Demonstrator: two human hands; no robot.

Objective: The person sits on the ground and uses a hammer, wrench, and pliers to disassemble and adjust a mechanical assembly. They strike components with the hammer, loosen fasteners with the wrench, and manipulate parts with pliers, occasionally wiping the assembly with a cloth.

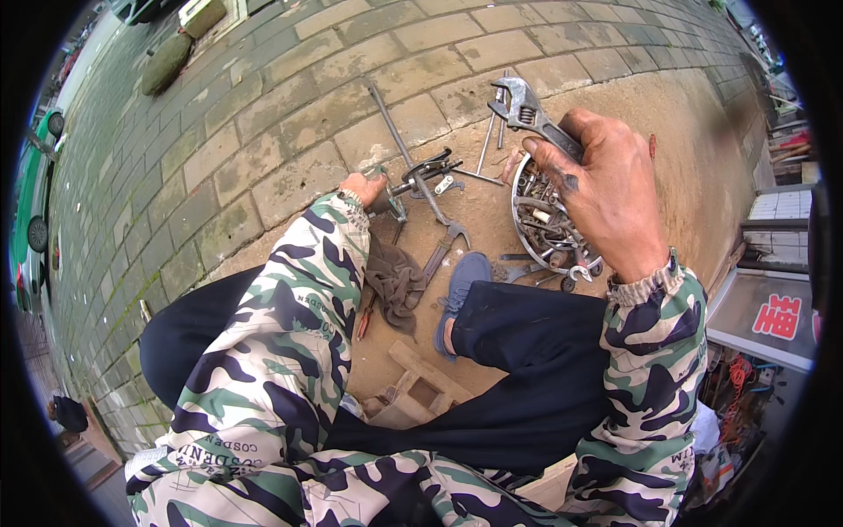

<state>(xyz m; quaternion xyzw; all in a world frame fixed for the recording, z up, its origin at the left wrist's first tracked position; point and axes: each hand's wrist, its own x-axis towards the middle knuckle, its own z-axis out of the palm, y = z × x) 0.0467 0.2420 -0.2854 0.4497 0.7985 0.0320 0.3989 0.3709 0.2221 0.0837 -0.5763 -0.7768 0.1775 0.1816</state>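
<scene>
My right hand (610, 180) is raised over the ground at right, its fingers wrapped round the handle of an adjustable wrench (531, 110). The wrench's jaw points up and to the left, with nothing in it. Further left, my left hand (363, 187) is closed on a greenish metal part (389, 200); its exact kind is unclear and some fingers are hidden. Just beside that hand lie a long metal bar (391, 127) and a dark-armed tool (430, 167). Beneath the raised wrench hand, a round metal pan (518, 224) holds bolts and small metal parts, partly covered by the hand.
A brown rag (395, 285) lies near my shoe (461, 290), with a red-handled tool (364, 318) beside it. A hammer-like tool (448, 241) rests close by. Nearer me is a wooden block (413, 386). Paving bricks (290, 132) stretch behind; a metal-edged signboard (764, 312) stands at right.
</scene>
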